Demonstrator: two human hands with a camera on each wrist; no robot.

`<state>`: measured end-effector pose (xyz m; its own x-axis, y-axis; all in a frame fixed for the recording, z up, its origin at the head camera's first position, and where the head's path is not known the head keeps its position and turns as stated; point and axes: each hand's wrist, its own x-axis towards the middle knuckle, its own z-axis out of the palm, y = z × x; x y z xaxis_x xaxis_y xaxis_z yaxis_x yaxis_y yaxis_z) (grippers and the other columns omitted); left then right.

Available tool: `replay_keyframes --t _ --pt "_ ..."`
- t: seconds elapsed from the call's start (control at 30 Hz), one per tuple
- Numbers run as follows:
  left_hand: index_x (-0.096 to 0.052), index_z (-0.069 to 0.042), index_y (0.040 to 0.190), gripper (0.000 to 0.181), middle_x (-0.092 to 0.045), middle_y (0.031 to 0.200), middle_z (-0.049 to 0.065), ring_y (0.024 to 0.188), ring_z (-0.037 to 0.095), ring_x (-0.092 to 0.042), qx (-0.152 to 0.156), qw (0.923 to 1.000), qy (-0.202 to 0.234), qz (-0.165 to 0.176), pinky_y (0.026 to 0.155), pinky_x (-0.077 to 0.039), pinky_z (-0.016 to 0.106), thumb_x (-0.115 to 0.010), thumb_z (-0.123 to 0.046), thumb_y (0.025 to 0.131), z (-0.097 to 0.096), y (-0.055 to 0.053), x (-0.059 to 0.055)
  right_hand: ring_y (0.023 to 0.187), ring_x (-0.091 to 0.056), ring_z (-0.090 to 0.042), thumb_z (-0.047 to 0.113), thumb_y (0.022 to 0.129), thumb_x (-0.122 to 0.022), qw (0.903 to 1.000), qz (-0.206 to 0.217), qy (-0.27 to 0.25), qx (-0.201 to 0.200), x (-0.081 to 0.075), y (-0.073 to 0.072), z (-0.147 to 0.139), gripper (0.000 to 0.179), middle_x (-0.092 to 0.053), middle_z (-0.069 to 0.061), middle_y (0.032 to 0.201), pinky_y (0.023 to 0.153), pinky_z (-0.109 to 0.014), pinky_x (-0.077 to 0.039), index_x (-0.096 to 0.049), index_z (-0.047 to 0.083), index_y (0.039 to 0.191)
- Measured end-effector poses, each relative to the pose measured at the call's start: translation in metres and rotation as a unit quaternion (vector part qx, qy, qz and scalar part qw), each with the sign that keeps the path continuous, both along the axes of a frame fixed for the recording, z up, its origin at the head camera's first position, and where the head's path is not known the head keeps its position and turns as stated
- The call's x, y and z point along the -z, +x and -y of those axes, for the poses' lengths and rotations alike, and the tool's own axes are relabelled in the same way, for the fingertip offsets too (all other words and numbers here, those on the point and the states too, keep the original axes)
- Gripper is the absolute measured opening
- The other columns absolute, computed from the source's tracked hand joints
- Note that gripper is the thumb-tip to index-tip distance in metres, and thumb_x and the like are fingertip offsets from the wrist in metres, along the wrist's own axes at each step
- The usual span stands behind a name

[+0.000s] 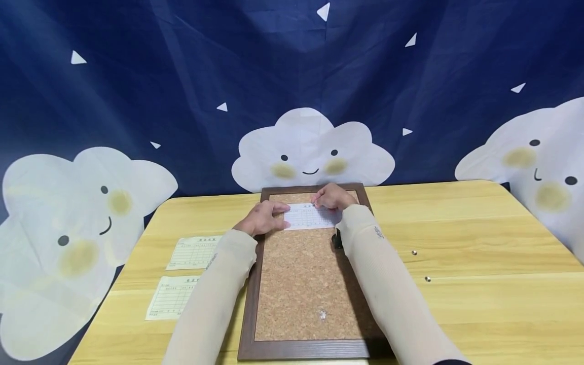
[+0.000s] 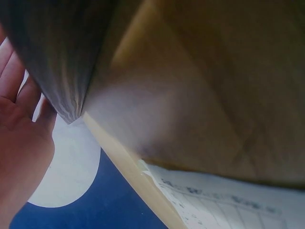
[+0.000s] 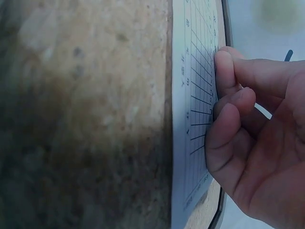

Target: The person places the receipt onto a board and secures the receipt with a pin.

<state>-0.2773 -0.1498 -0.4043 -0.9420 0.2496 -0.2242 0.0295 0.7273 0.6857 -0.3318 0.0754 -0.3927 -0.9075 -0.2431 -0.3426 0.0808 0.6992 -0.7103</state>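
A white printed form [image 1: 306,217] lies across the upper part of a cork board [image 1: 296,284] with a dark wooden frame. My left hand [image 1: 262,219] rests at the form's left edge, thumb and fingers spread apart against it. At the top edge of the form, my right hand [image 1: 332,196] has its fingers curled, thumb and fingertips pinched together close on the paper. The right wrist view shows this hand [image 3: 257,129] side-on; whatever sits between its fingertips is hidden. A small silvery spot [image 1: 323,315] shows low on the cork.
Two pale yellow printed forms [image 1: 193,252] lie on the wooden table left of the board, partly behind the left sleeve. Two small shiny metal pieces [image 1: 414,252] lie to the right. A dark blue cloth [image 1: 283,61] with clouds hangs behind the table. A small black object [image 1: 337,240] shows beside the right wrist.
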Motion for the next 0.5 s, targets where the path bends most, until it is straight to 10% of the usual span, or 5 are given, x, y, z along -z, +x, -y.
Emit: replay_keyframes --t 0.5 --pt "-0.062 -0.011 0.138 0.053 -0.059 0.140 0.007 0.128 0.022 -0.054 0.003 1.0000 0.007 -0.005 0.110 -0.040 0.040 -0.079 -0.012 0.087 -0.0006 0.0028 -0.0006 0.059 -0.042 -0.008 0.002 0.092 -0.064 1.0000 0.002 -0.007 0.006 -0.0048 0.0058 -0.0002 0.016 -0.062 -0.002 0.085 0.052 -0.021 -0.039 -0.072 -0.001 0.106"
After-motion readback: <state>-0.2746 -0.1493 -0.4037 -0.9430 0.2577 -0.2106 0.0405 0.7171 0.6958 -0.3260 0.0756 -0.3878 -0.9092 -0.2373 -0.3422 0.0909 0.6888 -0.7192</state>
